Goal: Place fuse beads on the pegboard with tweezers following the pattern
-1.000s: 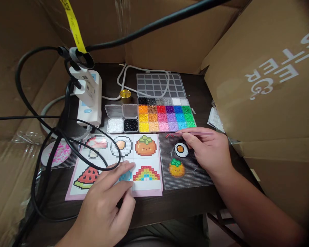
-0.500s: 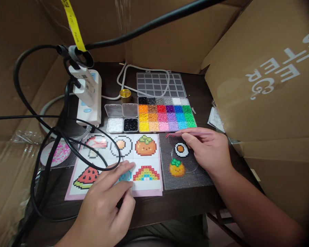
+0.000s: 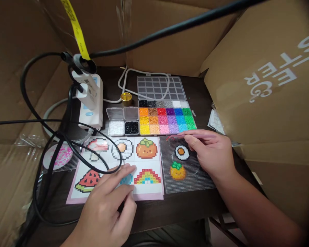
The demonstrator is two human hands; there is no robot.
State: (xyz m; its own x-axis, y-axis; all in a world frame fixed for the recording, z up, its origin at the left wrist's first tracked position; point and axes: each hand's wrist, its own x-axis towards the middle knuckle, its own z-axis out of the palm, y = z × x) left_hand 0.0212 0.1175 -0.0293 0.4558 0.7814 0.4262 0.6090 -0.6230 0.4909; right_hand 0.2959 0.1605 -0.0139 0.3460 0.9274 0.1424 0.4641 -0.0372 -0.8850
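The pattern sheet [image 3: 149, 195] lies under the left hand [image 3: 108, 202], which grips nothing, fingers slightly apart. Beside it, the pegboard [image 3: 190, 185] bears an egg [image 3: 182, 152] and persimmon [image 3: 177, 171]; over its far edge, the right hand [image 3: 213, 154] pinches tweezers [image 3: 201, 136].

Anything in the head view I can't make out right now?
Head view, all:
- Blue design on the sheet: mostly hidden by the left hand.
- Whether the tweezers grip a bead: too small.
- Rainbow codes: too small.
- Mushroom-like picture: partly behind black cables.
- Right forearm: cut off by an edge.
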